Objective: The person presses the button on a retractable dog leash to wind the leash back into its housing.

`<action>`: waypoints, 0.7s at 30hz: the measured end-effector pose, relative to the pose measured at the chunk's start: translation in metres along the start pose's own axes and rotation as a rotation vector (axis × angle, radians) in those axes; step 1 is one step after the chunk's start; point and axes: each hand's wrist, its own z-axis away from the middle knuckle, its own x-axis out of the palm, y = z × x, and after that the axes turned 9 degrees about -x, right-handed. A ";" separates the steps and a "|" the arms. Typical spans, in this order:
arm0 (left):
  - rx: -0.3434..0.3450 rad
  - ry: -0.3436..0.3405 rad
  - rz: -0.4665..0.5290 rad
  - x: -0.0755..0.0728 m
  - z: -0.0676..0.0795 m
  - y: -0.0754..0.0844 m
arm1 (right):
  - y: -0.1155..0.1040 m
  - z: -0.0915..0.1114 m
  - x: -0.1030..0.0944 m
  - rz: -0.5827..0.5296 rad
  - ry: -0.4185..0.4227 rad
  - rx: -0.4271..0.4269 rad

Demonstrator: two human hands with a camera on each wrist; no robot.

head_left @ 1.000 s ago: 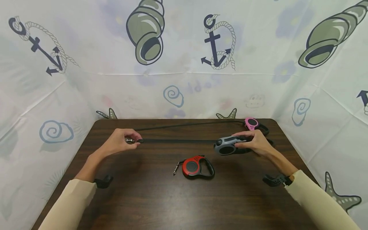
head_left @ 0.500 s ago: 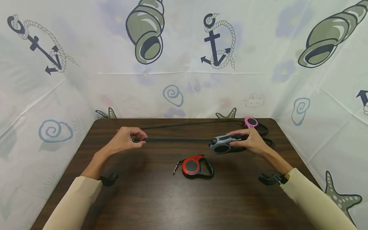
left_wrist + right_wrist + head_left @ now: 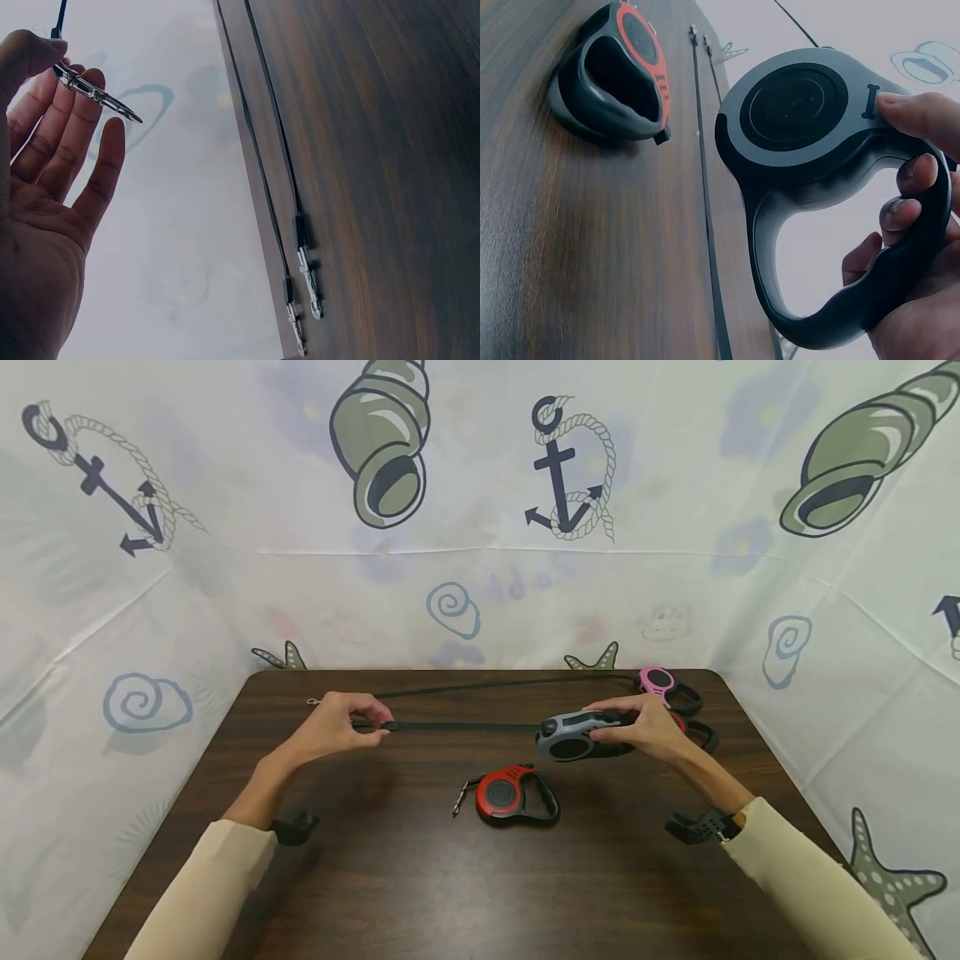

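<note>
My right hand [image 3: 651, 724] holds a grey-and-black retractable dog leash [image 3: 567, 737] above the table. In the right wrist view its thumb lies on the grey casing [image 3: 731, 131] and several fingers curl through the handle loop [image 3: 810, 330]. From the casing a flat black strap [image 3: 465, 727] runs straight to my left hand [image 3: 339, 723]. The left thumb and fingers pinch the strap's end, and the metal clip [image 3: 94, 91] sticks out past them in the left wrist view. A red-and-black retractable leash [image 3: 501, 793] lies in front, between the hands, with its clip [image 3: 459, 800] at its left.
A pink retractable leash [image 3: 657, 682] lies at the table's back right, its cord [image 3: 480, 685] drawn leftward. Another red leash [image 3: 703, 737] sits partly hidden behind my right hand. Two clip ends [image 3: 309, 285] lie at the left. Patterned white cloth [image 3: 480, 468] surrounds the table.
Both hands have moved inward, left hand to the right and right hand to the left, so the strap between them is shorter. The other leashes have not moved.
</note>
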 end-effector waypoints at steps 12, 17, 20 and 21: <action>0.013 -0.015 0.015 0.009 -0.008 0.004 | -0.005 -0.007 0.009 -0.019 -0.010 -0.027; 0.018 -0.017 0.024 0.014 -0.012 0.006 | -0.007 -0.011 0.013 -0.010 -0.016 -0.031; 0.023 -0.017 0.025 0.016 -0.014 0.007 | -0.009 -0.014 0.015 -0.013 -0.017 -0.031; 0.025 -0.018 0.026 0.017 -0.015 0.007 | -0.009 -0.015 0.016 -0.016 -0.017 -0.032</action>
